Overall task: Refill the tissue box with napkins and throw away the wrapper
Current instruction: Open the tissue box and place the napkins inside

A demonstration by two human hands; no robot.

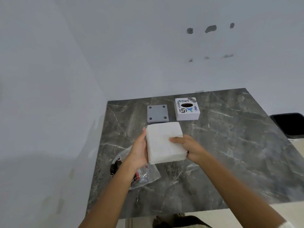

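A thick stack of white napkins point(164, 142) is held above the dark marble table point(230, 145). My left hand point(139, 152) presses against its left side and my right hand point(189, 148) grips its right edge, thumb on top. Behind the stack stands the white tissue box cover point(187, 109) with stickers and an oval slot on top. To its left lies the grey square base plate point(158, 113) with a dark pad at each corner. The clear plastic wrapper point(144, 175), with red and black print, lies crumpled on the table under my left forearm.
White walls close off the table at the back and the left. A black bin point(289, 125) sits beyond the table's right edge. The table's near edge ends above a pale floor, where my foot point(181, 221) shows.
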